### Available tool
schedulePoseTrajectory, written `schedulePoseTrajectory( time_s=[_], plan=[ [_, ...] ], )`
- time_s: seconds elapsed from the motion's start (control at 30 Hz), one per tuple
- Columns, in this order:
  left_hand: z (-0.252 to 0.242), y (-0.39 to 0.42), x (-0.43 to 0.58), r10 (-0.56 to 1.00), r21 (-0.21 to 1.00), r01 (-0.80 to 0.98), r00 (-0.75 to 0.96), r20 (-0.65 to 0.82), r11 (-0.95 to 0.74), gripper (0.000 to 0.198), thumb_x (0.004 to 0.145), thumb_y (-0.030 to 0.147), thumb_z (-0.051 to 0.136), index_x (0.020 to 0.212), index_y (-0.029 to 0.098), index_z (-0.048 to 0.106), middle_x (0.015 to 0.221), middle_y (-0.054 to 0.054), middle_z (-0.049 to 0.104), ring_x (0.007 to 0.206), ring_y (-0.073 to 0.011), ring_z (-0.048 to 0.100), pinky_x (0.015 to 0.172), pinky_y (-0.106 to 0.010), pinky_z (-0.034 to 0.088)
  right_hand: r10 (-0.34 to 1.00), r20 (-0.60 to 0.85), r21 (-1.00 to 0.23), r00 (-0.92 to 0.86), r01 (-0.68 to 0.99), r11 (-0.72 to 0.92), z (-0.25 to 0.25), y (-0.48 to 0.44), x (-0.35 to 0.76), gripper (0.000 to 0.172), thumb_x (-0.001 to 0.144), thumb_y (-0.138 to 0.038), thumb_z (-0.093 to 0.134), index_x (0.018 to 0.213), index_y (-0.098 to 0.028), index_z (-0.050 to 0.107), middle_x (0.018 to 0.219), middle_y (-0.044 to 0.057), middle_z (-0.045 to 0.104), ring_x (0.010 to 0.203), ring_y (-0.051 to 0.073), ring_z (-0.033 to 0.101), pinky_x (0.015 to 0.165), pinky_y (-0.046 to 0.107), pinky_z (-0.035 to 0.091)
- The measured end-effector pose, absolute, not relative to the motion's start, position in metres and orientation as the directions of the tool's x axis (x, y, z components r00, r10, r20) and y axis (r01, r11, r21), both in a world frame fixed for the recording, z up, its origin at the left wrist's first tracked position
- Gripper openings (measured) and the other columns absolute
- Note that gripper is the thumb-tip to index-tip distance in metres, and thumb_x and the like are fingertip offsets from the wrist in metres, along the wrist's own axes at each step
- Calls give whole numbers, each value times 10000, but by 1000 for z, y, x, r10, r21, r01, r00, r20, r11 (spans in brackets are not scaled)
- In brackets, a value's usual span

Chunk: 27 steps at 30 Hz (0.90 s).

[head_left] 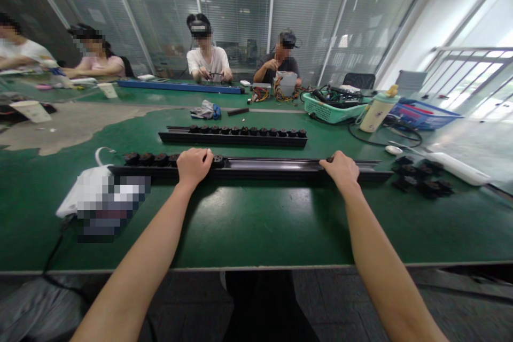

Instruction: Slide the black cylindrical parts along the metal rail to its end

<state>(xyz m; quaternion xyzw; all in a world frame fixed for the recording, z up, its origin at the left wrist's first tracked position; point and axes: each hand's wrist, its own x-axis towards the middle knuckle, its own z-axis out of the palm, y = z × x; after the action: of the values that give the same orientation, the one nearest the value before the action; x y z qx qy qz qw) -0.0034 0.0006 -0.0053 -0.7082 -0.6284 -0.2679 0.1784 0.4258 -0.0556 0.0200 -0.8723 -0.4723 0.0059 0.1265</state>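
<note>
The long black rail (272,166) lies crosswise on the green worktop (256,219), its long axis running left to right under both hands. The left hand (194,165) sits over it, fingers (200,156) curled together and clamped over its far edge. The right hand (341,169) grips it farther along the same way, fingertips hooked over the top. A row of round black inserts (150,159) fills the rail just outboard of the left fingers; between the two hands the channel looks bare. Beyond the fingers and parallel lies a second rail (232,138), filled from end to end. Loose black pieces (420,181) lie outboard of the right fingers, nearer that hand. Far beyond the right fingers, a teal basket (320,112) holds tangled cables and a blue tray (428,120) holds red items too small to identify.
</note>
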Motion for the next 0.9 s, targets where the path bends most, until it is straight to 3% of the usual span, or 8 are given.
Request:
schedulePoseTrajectory(
  time_s=[0.9],
  plan=[
    [-8, 4, -6, 777, 58, 985, 89, 623, -160, 495, 1008, 408, 358, 754, 198, 727, 876, -138, 747, 849, -286, 653, 714, -374, 374, 796, 111, -246, 596, 792, -559, 18, -55, 436, 462, 917, -500, 608, 1203, -143, 680, 1184, 204, 729, 1162, 364, 681, 940, 453, 514]
  ],
)
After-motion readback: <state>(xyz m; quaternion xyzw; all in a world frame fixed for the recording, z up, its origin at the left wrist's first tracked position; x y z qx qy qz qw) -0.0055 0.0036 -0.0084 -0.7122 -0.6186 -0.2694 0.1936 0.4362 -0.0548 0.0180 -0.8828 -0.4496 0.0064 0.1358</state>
